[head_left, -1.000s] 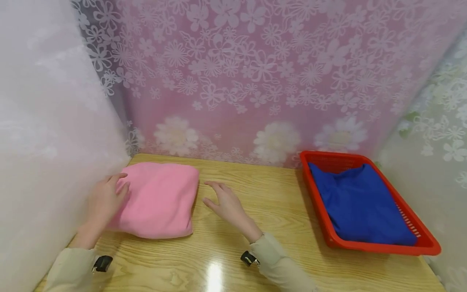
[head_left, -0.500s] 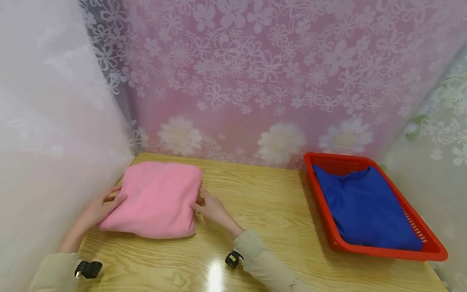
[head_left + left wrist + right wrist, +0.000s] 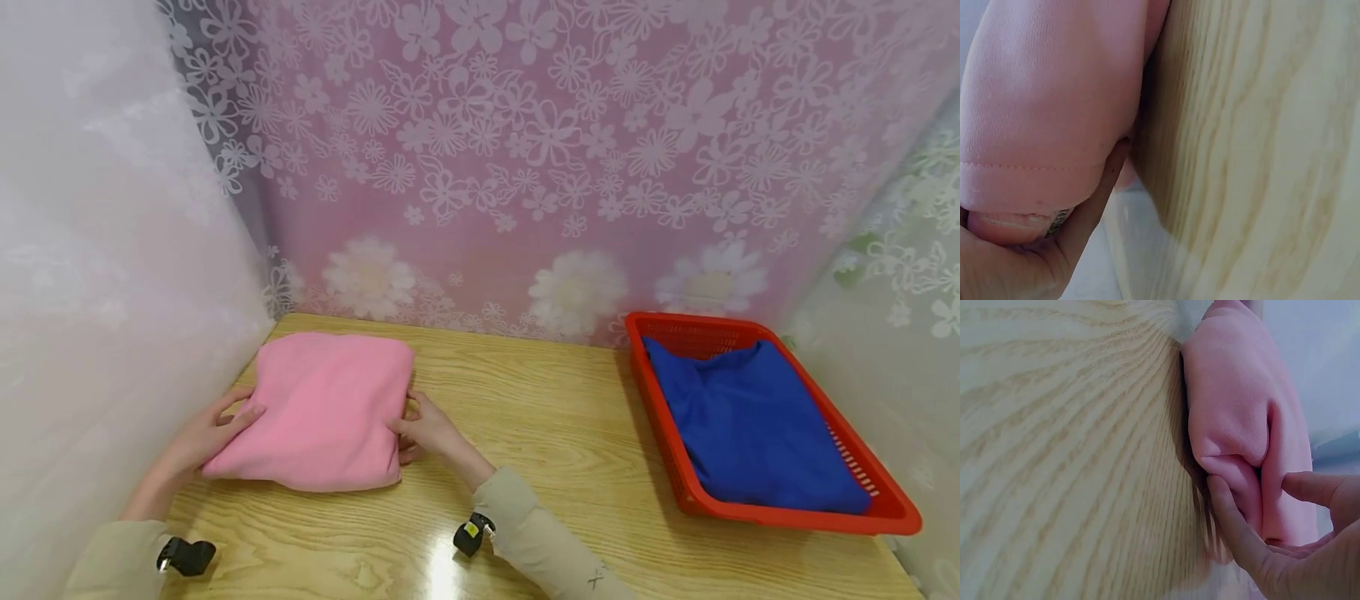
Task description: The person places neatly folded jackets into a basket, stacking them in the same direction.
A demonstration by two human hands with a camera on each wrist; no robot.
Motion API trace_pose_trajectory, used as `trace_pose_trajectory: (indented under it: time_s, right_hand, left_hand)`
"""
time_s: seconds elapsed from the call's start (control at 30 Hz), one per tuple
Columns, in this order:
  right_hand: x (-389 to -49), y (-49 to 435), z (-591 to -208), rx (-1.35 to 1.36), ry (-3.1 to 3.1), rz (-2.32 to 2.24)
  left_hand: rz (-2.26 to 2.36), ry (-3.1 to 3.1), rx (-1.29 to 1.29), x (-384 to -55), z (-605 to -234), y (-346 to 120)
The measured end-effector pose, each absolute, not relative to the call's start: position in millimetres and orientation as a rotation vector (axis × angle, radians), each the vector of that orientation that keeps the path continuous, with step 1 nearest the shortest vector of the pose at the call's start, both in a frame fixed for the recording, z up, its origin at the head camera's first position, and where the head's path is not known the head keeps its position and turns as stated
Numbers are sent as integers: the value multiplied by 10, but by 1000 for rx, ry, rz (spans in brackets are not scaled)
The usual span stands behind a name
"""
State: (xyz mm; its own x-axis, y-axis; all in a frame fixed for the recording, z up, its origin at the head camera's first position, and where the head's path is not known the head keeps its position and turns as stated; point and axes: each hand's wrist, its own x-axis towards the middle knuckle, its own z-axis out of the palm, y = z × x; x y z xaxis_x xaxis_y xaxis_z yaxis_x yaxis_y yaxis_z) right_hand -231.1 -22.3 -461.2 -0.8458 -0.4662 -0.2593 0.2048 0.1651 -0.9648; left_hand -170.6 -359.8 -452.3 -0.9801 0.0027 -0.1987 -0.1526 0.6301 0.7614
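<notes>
A thick, folded pink garment (image 3: 322, 408) lies at the left of the wooden table, flat and roughly square. My left hand (image 3: 206, 433) grips its left edge, thumb on top. In the left wrist view, a stitched hem runs across the pink garment (image 3: 1047, 94), and one finger of the left hand (image 3: 1016, 272) reaches in beneath it. At the opposite edge, my right hand (image 3: 431, 429) holds the fold between thumb and fingers. The right wrist view has the right hand's thumb (image 3: 1310, 486) against the upper layer and the index finger low beside the table; the other fingertips are mostly hidden.
A red plastic basket (image 3: 843, 525) stands on the right end of the table (image 3: 540, 417), with a folded blue cloth (image 3: 757, 433) inside. Flowered curtains (image 3: 480, 167) hang behind and on both sides; the white left one comes close to my left hand.
Both hands have come in from beside the pink garment onto its left and right edges and taken hold. Over the last half second they have barely moved, and the garment lies nearly the same.
</notes>
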Motion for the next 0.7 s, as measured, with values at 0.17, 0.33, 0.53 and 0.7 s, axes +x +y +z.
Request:
trace_pose_trajectory:
  time_s: [0.17, 0.33, 0.53, 0.7]
  right_hand:
    - [-2297, -192, -4591, -252, 1960, -1719]
    - [-2305, -47, -4587, -261, 1947, -1712]
    - [-2330, 199, -4575, -268, 2008, -1652]
    - [-2344, 379, -4560, -281, 2033, -1627]
  left_hand:
    - [1298, 2677, -118, -1695, -4539, -3545]
    - [1368, 2640, -99, -1708, -4574, -3427]
    - [1462, 2599, -89, -1736, -4602, -3199]
    - [1523, 2583, -74, -1760, -4593, -3012]
